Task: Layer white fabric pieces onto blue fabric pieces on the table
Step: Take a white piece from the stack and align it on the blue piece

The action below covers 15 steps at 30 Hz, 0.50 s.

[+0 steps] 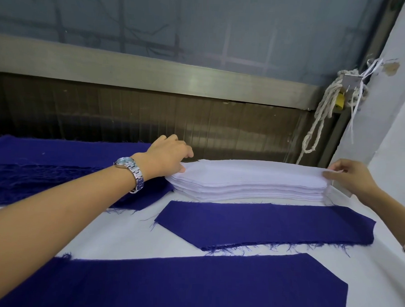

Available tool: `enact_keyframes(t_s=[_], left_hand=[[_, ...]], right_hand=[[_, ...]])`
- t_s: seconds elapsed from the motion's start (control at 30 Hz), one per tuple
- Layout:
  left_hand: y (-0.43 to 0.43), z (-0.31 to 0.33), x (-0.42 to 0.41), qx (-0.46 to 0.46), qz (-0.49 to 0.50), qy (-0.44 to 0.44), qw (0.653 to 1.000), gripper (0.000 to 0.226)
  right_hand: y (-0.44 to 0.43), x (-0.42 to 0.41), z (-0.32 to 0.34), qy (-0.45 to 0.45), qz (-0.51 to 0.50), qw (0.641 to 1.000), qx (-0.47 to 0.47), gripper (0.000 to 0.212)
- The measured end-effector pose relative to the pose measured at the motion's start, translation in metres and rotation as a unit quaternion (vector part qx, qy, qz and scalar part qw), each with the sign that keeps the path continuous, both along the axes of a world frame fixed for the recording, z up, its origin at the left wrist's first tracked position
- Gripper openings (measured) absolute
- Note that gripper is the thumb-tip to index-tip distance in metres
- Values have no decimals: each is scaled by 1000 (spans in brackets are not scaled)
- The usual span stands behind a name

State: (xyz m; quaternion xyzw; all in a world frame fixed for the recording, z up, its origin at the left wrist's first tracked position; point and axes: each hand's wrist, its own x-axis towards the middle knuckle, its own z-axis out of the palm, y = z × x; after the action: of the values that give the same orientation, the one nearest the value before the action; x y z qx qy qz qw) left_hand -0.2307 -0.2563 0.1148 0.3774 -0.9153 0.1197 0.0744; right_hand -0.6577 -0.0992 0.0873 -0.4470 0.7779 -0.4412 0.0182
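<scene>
Head view, looking down across a desk (122,233) covered in white cloth. A white pile (248,191) of cut fabric pieces lies at the far side, right of centre. The left hand (167,157), with a watch (130,170) on its wrist, curls fingers and thumb round the pile's left tip; how many layers it holds is unclear. The right hand (350,176) pinches the right end of the top sheet (254,171). Just near of the pile lies a bare middle blue piece (263,224) with frayed edges and much the same shape. A near blue piece (190,284) lies closer still, and a blue stack (43,168) sits far left. The step appears to be peeling off one white sheet. Done well, both hands separate a single layer and lift its ends together so it stays taut. They then lower it onto a bare blue piece with angled ends and long edges matched.
</scene>
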Motion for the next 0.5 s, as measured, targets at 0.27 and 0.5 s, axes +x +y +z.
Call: enact_keyframes(t_s=[0.27, 0.5], left_hand=[[5, 1, 5, -54, -20, 11, 998, 22], [16, 6, 24, -70, -27, 157, 985, 21]], right_hand=[[4, -8, -1, -21, -34, 999, -20, 13], [9, -9, 1, -28, -66, 995, -67, 26]])
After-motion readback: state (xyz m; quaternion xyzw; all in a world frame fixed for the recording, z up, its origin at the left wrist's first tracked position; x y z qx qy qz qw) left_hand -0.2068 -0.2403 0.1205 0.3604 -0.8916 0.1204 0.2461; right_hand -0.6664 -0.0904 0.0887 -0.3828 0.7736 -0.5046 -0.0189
